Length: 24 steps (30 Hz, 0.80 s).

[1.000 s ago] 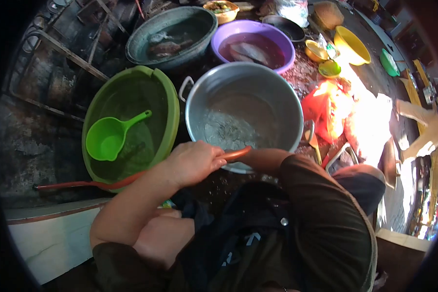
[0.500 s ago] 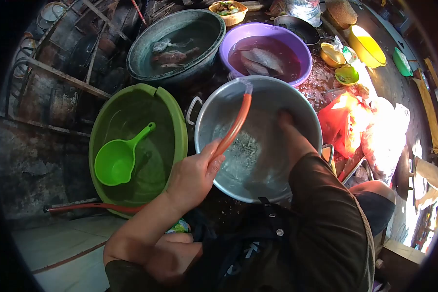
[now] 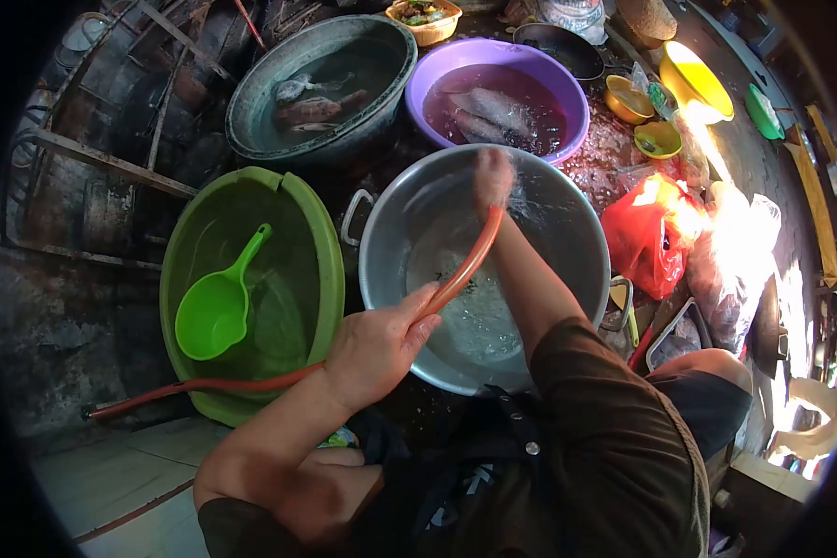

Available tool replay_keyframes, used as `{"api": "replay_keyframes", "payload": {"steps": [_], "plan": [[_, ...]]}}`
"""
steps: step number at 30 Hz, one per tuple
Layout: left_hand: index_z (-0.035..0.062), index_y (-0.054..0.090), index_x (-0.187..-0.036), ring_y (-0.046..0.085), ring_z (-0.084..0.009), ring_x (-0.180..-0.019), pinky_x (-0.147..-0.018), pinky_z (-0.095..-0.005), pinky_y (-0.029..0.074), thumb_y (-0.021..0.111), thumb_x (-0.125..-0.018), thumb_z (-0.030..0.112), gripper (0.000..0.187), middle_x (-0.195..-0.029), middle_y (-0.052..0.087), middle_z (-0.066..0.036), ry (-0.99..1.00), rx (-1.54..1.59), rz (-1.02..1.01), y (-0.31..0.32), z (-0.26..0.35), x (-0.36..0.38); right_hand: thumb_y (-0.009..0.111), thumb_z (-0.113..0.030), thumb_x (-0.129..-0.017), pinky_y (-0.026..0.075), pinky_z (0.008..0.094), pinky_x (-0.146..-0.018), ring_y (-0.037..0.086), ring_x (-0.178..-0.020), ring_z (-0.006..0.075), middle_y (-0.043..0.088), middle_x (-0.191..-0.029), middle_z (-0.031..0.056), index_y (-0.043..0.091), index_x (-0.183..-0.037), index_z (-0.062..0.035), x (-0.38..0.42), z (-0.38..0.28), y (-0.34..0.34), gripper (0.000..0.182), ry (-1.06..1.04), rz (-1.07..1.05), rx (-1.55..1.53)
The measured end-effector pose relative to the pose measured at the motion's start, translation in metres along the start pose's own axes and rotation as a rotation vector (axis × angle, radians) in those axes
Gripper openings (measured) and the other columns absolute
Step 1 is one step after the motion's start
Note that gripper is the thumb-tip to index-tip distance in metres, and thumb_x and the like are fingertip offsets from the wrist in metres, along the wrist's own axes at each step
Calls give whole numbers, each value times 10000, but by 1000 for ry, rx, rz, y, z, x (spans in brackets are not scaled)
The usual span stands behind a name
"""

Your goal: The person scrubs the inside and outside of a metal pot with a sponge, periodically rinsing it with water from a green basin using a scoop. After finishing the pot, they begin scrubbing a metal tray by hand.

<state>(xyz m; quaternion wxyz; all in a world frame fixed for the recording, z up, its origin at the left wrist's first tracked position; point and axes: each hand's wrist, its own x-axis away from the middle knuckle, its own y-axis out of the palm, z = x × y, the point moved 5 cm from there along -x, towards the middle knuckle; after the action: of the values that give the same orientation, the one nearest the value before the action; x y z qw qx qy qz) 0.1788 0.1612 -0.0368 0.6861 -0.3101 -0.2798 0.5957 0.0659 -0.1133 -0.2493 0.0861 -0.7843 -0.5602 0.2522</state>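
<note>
Orange hose (image 3: 474, 259), clamped in the closed fingers of the left hand (image 3: 377, 346), arches over the metal pot (image 3: 572, 270). Right hand (image 3: 495, 181) lies at its outlet, finger state indistinguishable. Purple basin (image 3: 581, 116) stands beyond.

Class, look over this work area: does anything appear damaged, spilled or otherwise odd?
Two things. The big olive-green plastic tub has a notch in its far rim, perhaps a split, breaking the otherwise smooth edge. The dark ground beside the round purple plastic basin looks wet and reddish, possibly from a spill.
</note>
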Motion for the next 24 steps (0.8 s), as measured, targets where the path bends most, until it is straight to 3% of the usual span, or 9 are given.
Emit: {"api": "replay_keyframes", "payload": {"steps": [3,5,10,11,13,17,19,21,24], "plan": [[107,502,-1239,619,-376,-688,-605,-450,482,545,-900,255,372,-754,630,-193,-18,22,-16,-2,4,1,566,-209,-882,465,387,-748,614,-839,330,627,-912,198,612,-972,-18,2,-37,-19,216,62,-89,-230],[110,500,-1240,618,-379,-688,-606,-453,481,543,-901,253,371,-746,628,-194,-16,6,-15,-3,4,4,561,-185,-882,466,360,-712,613,-772,273,628,-827,158,609,-902,-7,-7,-2,-40,185,280,242,-262],[116,499,-1239,615,-387,-689,-606,-459,480,543,-899,251,368,-725,622,-194,-53,-9,-66,3,-1,12,581,-93,-843,441,338,-774,537,-841,216,555,-861,109,582,-886,-18,13,12,-21,86,44,402,-496],[120,499,-1238,614,-389,-686,-605,-464,479,543,-899,252,366,-720,620,-194,-59,-15,-88,5,-1,14,588,-44,-800,434,381,-814,517,-905,289,531,-920,148,574,-914,-16,23,-32,-34,118,-302,293,-81],[125,500,-1237,613,-391,-683,-604,-468,479,543,-899,253,365,-714,619,-194,-54,-24,-112,7,-2,17,591,-46,-774,426,430,-825,508,-927,348,521,-939,177,578,-928,-21,37,-39,12,157,-378,-88,-354],[142,510,-1230,615,-389,-678,-610,-476,485,541,-900,261,352,-719,622,-191,-83,-27,-152,12,-4,18,653,-126,-733,409,416,-897,512,-1001,344,549,-1017,148,593,-980,-58,132,-17,81,263,-578,-945,-101],[149,517,-1227,616,-388,-678,-613,-477,488,541,-900,266,348,-722,624,-190,-102,-44,-178,15,-6,18,662,-163,-724,393,413,-957,491,-1114,345,543,-1132,138,567,-1102,-88,173,16,76,396,-928,-1060,198],[159,530,-1220,619,-385,-688,-625,-468,495,544,-899,275,341,-727,629,-186,-65,-50,-255,23,-8,20,654,-201,-734,363,395,-1012,460,-1197,316,529,-1229,123,532,-1198,-120,160,37,39,486,-830,-1072,504],[168,536,-1218,620,-384,-706,-643,-462,499,546,-898,290,343,-743,634,-182,-52,3,-329,31,-10,24,619,-239,-768,415,416,-964,529,-1131,295,558,-1228,111,566,-1167,-130,105,119,32,417,-208,-991,620]]}}
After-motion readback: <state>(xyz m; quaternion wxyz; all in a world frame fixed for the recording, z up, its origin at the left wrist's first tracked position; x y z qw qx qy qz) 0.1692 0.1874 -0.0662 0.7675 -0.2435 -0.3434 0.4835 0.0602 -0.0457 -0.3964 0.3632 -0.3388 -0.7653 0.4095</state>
